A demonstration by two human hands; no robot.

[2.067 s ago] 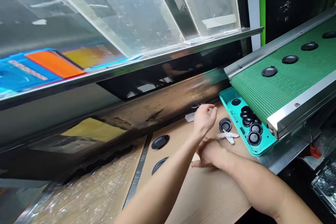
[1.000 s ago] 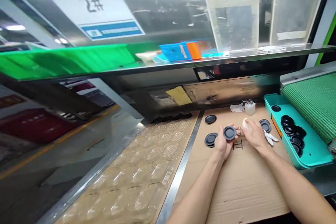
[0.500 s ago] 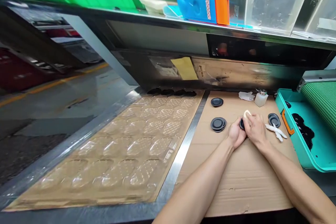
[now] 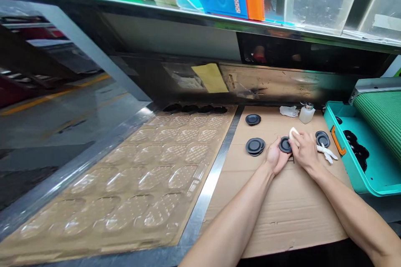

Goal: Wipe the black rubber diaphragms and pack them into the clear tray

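Observation:
My left hand (image 4: 274, 157) holds a round black disc (image 4: 285, 144) over the cardboard sheet (image 4: 282, 208), fingers curled around its lower edge. My right hand (image 4: 304, 151) is closed on a small cream-white pad (image 4: 293, 133) and presses it against the disc's right rim. Two more black discs lie to the left, a stacked pair (image 4: 255, 146) and a single one (image 4: 252, 119). Another black disc (image 4: 322, 138) sits just right of my right hand, beside a crumpled white scrap (image 4: 327, 154).
A clear moulded blister tray (image 4: 147, 175) with several empty pockets covers the left bench. A teal tray (image 4: 372, 167) holding several black discs sits at right under a green conveyor belt (image 4: 382, 117). A small clear bottle (image 4: 306, 113) and white wipe (image 4: 288, 111) stand at the back.
My left hand reached toward the back, then picked up a black disc; my right hand brought the white pad onto it. The view swung left and down.

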